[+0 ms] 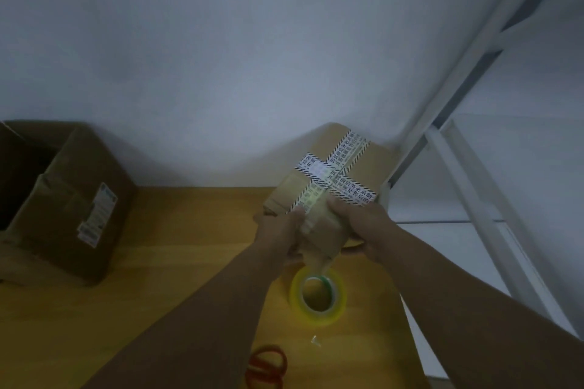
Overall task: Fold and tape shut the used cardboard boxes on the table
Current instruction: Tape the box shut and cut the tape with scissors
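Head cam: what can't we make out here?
All head view.
1. Near end and underside of the small box: covered by the left hand and right hand.
2. Inside of the large box: dark, cut off by the left edge.
3. The label on it: too small and blurred to read.
4. The scissors: only red handles show; bottom edge cuts the rest.
5. The tape roll: loose end too blurred to trace.

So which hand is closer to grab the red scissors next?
Probably the left hand: the red scissors lie right beside its forearm, while the right hand is farther off. Both hold the small box.
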